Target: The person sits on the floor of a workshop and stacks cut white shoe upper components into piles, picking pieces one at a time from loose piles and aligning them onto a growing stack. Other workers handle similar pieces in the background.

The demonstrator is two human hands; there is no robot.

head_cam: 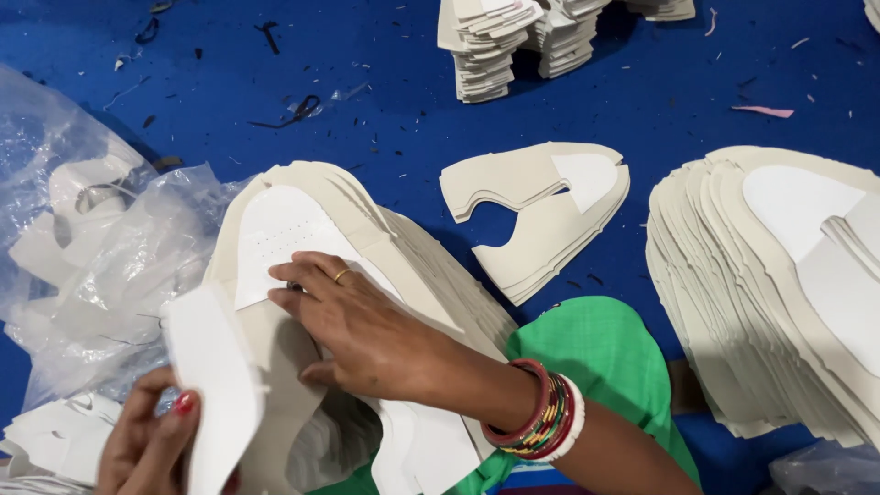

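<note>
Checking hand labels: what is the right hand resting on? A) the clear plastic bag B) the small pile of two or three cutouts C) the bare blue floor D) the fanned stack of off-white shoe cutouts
D: the right hand lies flat on the white piece atop the fanned stack, while the left hand holds up a separate white cutout.

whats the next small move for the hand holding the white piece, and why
Probably lay the white cut piece, held in the left hand, onto the fanned stack of cream shoe-upper pieces. The right hand already presses flat on the stack's top white perforated patch, steadying it.
</note>
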